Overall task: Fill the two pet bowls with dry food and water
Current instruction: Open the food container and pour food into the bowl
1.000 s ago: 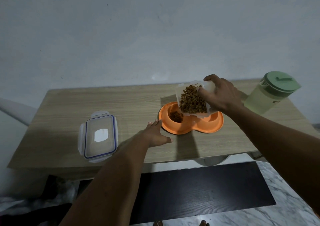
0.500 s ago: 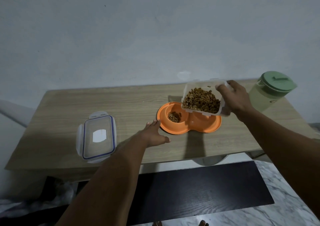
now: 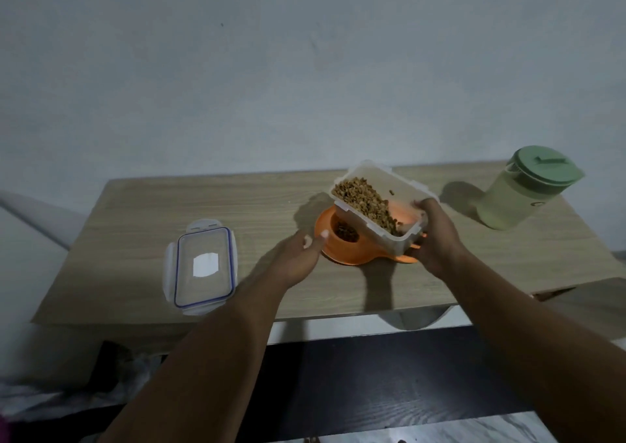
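Kibble, dry and loose, fills much of the clear plastic food container that my right hand holds above the orange double pet bowl. My right hand is closed on the container's near end wall, thumb over the rim and fingers underneath; the container tilts, and its contents lie banked along the side toward the bowl's left well. That well already holds a small heap of kibble; the right well is hidden beneath the container, so I cannot tell its state.

I judge the kibble light and free-running, likely to slide all at once if tipped steeply, and the thin container wall somewhat flexible, so a hold across the short end, as here, seems the steadiest place. The bowl looks like light plastic that could skid on the smooth wooden table.

My left hand is open and holds nothing, fingers loosely extended, fingertips at the bowl's left rim; whether they touch it I cannot tell.

Left of the bowl, well apart, the container's clip lid lies flat on the table. Right of the bowl, a green-lidded water pitcher stands upright, lid on.
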Demonstrator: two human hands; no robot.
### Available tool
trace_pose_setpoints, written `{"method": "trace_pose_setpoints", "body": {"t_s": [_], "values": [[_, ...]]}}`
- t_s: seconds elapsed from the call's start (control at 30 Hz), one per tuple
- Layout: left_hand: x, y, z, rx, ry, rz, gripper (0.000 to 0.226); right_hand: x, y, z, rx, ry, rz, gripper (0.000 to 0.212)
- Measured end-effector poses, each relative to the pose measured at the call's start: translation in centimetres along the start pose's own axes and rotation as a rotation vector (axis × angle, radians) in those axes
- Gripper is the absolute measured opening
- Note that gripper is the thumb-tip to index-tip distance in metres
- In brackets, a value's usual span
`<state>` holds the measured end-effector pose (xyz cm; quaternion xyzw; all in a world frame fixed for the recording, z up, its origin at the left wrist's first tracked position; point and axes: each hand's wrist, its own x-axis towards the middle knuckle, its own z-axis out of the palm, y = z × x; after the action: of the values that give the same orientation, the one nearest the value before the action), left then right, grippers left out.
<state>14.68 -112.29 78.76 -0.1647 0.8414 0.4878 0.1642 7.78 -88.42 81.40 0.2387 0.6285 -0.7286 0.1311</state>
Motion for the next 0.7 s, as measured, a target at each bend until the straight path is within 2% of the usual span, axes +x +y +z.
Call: {"method": "trace_pose_setpoints", "body": {"t_s": [0.13,0.23,0.33,0.4,0.5,0.6,0.7], "values": [[-2.2,0.9,-2.0,-0.084,0.113,0.044,0.06,-1.9,2.7,4.7,0.104,-0.137,0.069,0.046],[-3.0,0.4,-3.4,-0.239,0.156,0.103,0.043,-3.7,4.7,8.3,0.149,-0.257,0.093,0.038],[-2.6,-1.5,-4.7,-0.312,0.205,0.03,0.044,-5.4,6.3,11.1,0.114,-0.36,0.111,0.036],[-2.4,-3.5,-5.5,-0.321,0.235,-0.033,0.04,-6.0,7.4,12.5,0.018,-0.372,0.101,0.03],[-2.3,-6.2,-6.6,-0.338,0.252,-0.095,0.039,-5.7,9.0,13.4,-0.245,-0.378,0.057,0.037],[-2.2,-7.6,-7.1,-0.327,0.245,-0.126,0.035,-5.5,10.1,13.5,-0.414,-0.383,0.055,0.034],[-1.9,-7.7,-7.0,-0.281,0.236,-0.122,0.035,-5.1,10.8,13.4,-0.588,-0.366,-0.032,0.05]]}}
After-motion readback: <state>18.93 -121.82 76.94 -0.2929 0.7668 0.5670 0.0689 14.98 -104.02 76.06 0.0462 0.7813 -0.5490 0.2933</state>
